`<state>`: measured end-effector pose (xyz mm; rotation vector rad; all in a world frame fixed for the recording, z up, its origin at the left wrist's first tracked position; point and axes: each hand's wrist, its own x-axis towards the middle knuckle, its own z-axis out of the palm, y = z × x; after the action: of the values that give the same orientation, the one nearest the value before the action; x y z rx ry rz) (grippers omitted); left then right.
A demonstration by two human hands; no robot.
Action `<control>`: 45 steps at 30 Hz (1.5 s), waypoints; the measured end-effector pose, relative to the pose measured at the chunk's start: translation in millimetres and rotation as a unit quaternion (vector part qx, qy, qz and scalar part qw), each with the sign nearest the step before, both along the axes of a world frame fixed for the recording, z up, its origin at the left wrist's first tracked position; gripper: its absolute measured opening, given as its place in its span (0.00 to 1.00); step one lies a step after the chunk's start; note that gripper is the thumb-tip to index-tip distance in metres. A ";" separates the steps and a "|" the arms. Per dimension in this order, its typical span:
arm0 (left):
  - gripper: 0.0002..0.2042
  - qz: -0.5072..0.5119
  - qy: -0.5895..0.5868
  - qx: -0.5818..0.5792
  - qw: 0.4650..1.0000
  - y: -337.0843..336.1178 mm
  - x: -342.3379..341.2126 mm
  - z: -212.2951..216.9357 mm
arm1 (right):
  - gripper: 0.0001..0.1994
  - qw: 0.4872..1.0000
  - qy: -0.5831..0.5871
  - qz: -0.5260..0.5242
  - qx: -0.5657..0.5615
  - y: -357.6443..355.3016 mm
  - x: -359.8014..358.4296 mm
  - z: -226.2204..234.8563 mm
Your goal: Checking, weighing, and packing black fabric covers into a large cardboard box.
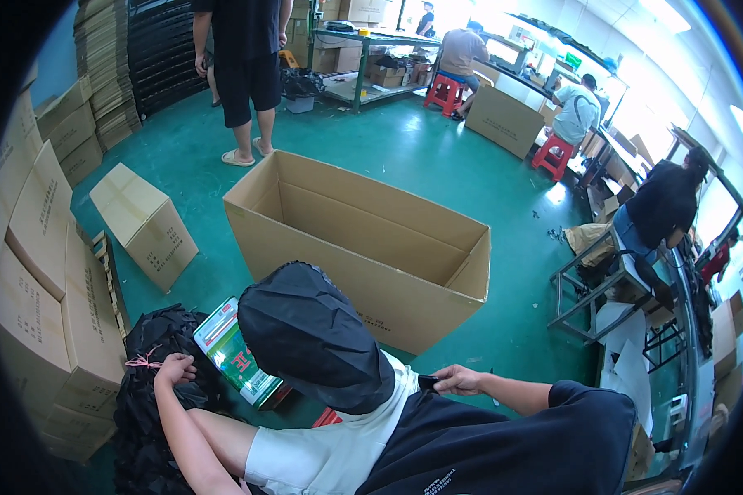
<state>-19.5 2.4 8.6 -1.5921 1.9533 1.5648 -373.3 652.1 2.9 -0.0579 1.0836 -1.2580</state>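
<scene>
My left hand [177,369] is closed beside a gathered black plastic bundle [161,330] at the lower left. Pink string [143,361] ties the bundle and runs up to those fingers. My right hand [458,379] is closed around a small black object [428,383], whose kind I cannot make out, against white cloth [403,381]. Between the hands rises a rounded, creased black cover [314,338]; what it covers is hidden. A bare arm with a white sleeve [289,458] crosses behind my left forearm. A green and white rectangular tin [239,355] leans between bundle and cover.
A large open carton [371,289] stands just beyond, with a closed box [144,219] to its left. Stacked cartons [37,313] line the left side. One person [243,66] stands behind the carton; several others sit at workbenches on the right, near a metal-framed stool [594,289].
</scene>
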 end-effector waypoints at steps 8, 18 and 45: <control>0.17 -0.016 0.006 -0.003 1.000 -1.1 -5.4 -6.5 | 0.14 0.609 0.772 0.167 0.076 -23.3 23.2 -21.8; 0.14 -0.084 0.081 -0.010 0.993 -7.0 6.1 -15.0 | 0.26 0.584 0.609 0.506 0.177 -78.4 -2.7 24.7; 0.23 0.330 -0.266 -0.306 0.853 55.5 176.2 -147.8 | 0.39 0.537 0.826 0.107 -0.136 -217.5 60.0 89.7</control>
<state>156.6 58.0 -139.1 -2.7928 1.7325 0.4474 -313.3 434.6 92.6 -1.9182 2.2839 -0.8434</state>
